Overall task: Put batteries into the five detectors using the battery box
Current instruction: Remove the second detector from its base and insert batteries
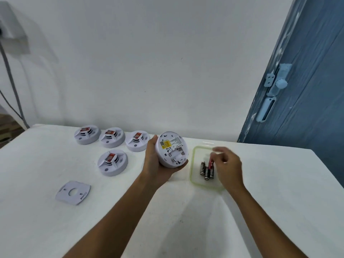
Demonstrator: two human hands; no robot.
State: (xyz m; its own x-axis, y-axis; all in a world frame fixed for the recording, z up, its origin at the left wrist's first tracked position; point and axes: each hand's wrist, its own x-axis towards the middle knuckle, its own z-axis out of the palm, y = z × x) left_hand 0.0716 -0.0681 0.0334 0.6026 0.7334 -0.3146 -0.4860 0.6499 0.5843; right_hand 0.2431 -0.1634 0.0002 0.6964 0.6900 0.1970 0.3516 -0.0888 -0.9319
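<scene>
A flat white plate (73, 192) lies nearest on the bench (186, 220). The left hand (156, 162) grips one detector (172, 149), back side up. At 3 o'clock from it, the right hand (226, 164) pinches a battery (210, 162) in the battery box (193, 175). Four detectors (112, 162) sit at 10 o'clock.

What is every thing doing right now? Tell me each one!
Round white detector: held tilted in the left hand, back facing up, battery slot open.
Four white detectors: resting on the white table, untouched.
Clear green-rimmed battery box: open, batteries lying inside.
Black-and-red battery: pinched by the right hand.
Flat white mounting plate: lying detached.
Blue door: ajar.
</scene>
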